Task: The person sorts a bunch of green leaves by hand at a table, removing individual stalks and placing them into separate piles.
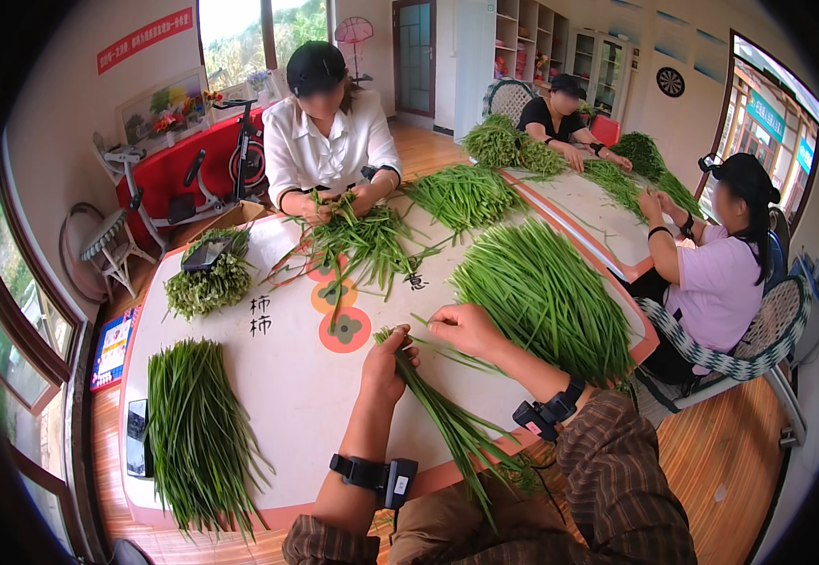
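Note:
My left hand [389, 360] is closed around a small bunch of garlic chives [444, 409], whose pale cut ends stick out above the thumb. The green leaves hang down to the right, past the table edge over my lap. Just right of it, my right hand [471, 330] pinches what looks like a single chive stalk [420, 321] between thumb and fingertips. Behind the right hand lies a large heap of garlic chives [543, 296]. Over on the left, a neat pile of chives [201, 431] lies with its leaf tips at the near table edge.
A phone [138, 438] lies by the left pile. A dark device [208, 253] rests on a bundle of greens [210, 289]. Across the white table [296, 409], a person [331, 134] handles chives [367, 240]. Two more people sit at an adjoining table [579, 198] with greens.

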`<state>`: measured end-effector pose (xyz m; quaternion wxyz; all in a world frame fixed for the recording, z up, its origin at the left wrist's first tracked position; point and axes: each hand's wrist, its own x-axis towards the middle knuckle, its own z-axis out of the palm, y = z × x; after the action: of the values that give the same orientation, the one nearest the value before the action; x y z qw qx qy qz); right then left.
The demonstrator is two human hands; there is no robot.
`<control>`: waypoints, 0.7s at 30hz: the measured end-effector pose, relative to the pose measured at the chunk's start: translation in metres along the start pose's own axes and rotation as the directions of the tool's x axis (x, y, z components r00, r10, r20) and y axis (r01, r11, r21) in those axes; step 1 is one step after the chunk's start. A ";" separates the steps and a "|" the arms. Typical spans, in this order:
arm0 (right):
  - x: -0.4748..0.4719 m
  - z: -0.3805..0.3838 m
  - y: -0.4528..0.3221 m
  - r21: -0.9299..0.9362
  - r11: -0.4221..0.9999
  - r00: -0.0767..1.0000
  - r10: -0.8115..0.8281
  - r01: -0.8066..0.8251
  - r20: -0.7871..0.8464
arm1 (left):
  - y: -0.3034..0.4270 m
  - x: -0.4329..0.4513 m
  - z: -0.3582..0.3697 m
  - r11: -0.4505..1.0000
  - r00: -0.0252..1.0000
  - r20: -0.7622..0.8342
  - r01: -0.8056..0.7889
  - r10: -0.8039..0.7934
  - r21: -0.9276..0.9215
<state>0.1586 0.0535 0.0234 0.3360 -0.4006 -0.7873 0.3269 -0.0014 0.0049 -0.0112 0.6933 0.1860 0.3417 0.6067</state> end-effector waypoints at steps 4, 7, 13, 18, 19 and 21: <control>0.005 -0.001 0.012 0.107 0.994 0.995 0.035 -0.025 -0.096 | 0.000 -0.002 0.005 1.000 1.000 0.009 0.000 0.001 -0.026; 0.005 0.000 0.013 0.151 0.988 0.998 0.040 -0.032 -0.053 | 0.000 -0.005 0.009 0.998 0.999 0.042 0.026 -0.024 -0.051; -0.003 0.009 0.001 0.141 0.986 0.995 0.088 -0.093 0.040 | 0.003 -0.009 0.016 0.998 0.994 0.105 0.024 -0.031 0.065; -0.008 0.006 -0.011 -0.051 0.999 0.995 -0.002 0.007 0.100 | -0.001 -0.001 0.002 0.998 0.993 0.116 0.010 -0.016 0.058; -0.008 0.002 -0.013 -0.179 0.982 0.992 -0.032 0.053 0.122 | -0.001 0.000 0.001 0.999 0.999 0.045 0.001 -0.003 0.042; 0.001 -0.007 0.005 -0.252 0.966 0.995 -0.039 0.060 0.087 | -0.002 0.000 0.000 1.000 0.999 0.032 0.001 -0.002 0.025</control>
<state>0.1657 0.0586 0.0244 0.2575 -0.4070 -0.8455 0.2306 0.0001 0.0044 -0.0119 0.6966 0.2039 0.3382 0.5990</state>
